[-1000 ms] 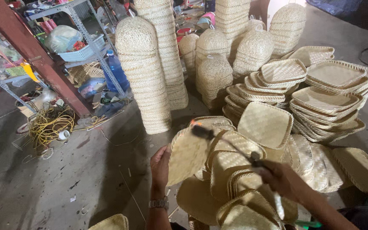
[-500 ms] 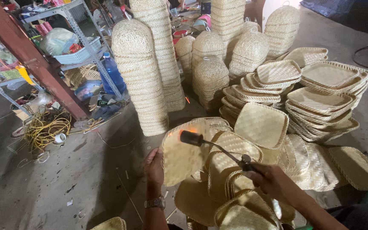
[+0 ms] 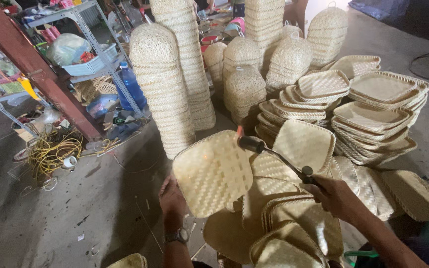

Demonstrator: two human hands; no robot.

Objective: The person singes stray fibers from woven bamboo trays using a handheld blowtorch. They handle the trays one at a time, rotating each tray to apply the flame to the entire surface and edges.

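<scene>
My left hand (image 3: 173,199) grips the lower left edge of a square woven bamboo tray (image 3: 213,172) and holds it tilted up, its underside toward me. My right hand (image 3: 334,194) is closed on the handle of a black gas torch (image 3: 274,155). The torch's nozzle sits at the tray's upper right corner, where a small orange flame shows. Below both hands lies a pile of similar woven trays (image 3: 284,218).
Tall stacks of woven dome baskets (image 3: 162,84) stand behind, with stacks of square trays (image 3: 373,114) at right. A metal shelf with a blue water bottle (image 3: 131,87), a red post (image 3: 40,74) and yellow cable (image 3: 50,151) are at left on the concrete floor.
My left hand has raised the tray and turned it more upright. The torch has swung along the tray's top edge to its right corner, with the flame still lit.
</scene>
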